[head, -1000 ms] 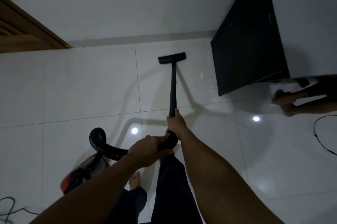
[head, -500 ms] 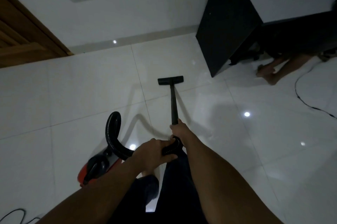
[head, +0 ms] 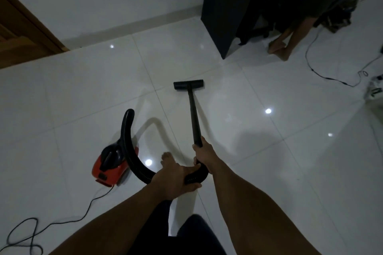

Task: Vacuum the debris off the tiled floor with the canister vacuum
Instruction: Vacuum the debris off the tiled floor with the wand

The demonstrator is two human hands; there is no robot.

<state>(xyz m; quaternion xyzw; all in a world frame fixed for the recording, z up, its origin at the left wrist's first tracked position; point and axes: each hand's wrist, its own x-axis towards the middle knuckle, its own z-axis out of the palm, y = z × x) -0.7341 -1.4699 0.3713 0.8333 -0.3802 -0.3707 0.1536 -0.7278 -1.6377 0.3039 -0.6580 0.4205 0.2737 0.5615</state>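
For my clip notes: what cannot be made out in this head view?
Debris on the glossy white tiled floor: too small, dim, glare.
Joint of the black ribbed hose and the black wand: covered by the left hand and right hand.
Where the black power cord ends: past the lower left corner.
What the white object is: cut by the right edge.
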